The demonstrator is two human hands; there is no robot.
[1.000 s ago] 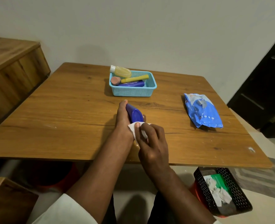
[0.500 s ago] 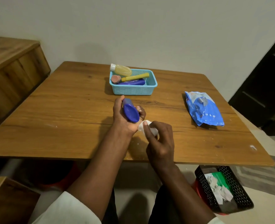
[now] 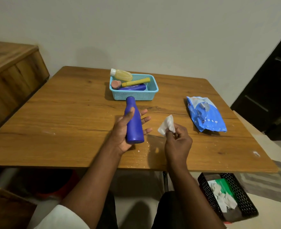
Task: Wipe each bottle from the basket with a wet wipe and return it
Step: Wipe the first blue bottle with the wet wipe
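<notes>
My left hand point(image 3: 122, 132) holds a blue bottle point(image 3: 134, 121) above the table, its neck pointing away toward the basket, my thumb across its body. My right hand point(image 3: 177, 141) pinches a crumpled white wet wipe point(image 3: 167, 125) a short way right of the bottle, not touching it. The light blue basket point(image 3: 153, 89) stands at the far middle of the table. In it lie a pale yellow bottle point(image 3: 122, 75) resting on the rim, a yellow tube point(image 3: 135, 82), a dark blue bottle point(image 3: 133, 87) and a pink-capped item point(image 3: 116, 84).
A blue pack of wet wipes point(image 3: 205, 114) lies on the right of the wooden table point(image 3: 53, 123). A black perforated bin point(image 3: 245, 199) with used wipes stands on the floor at lower right. A wooden cabinet point(image 3: 12, 70) is at the left, dark furniture point(image 3: 272, 90) at the right.
The wipe has come off the bottle: my right hand moved right with it. My left hand turned the bottle so its length shows and its neck points away.
</notes>
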